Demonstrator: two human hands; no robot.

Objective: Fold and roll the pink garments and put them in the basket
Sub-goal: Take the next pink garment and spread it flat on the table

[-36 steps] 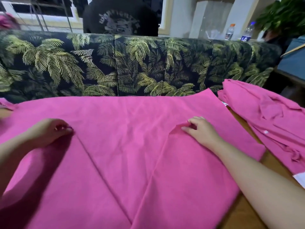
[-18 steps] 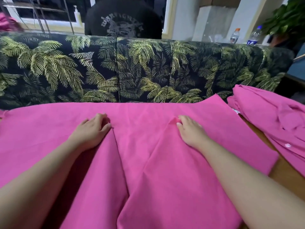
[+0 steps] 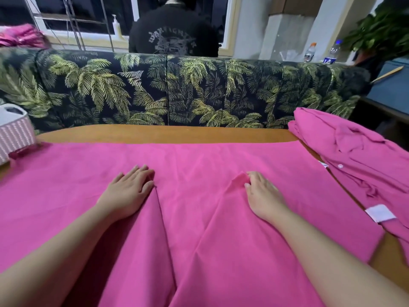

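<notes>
Head view shows an early stage: one pink garment (image 3: 199,218) lies spread on the table (image 3: 168,132), two side flaps folded toward the middle, nothing rolled. Left hand (image 3: 129,191) presses flat, fingers straight, on the left flap. Right hand (image 3: 262,196) seems to pinch a small ridge of cloth, though its fingertips are partly hidden. Another garment (image 3: 358,156) waits at right; the basket (image 3: 15,134) sits far left.
</notes>
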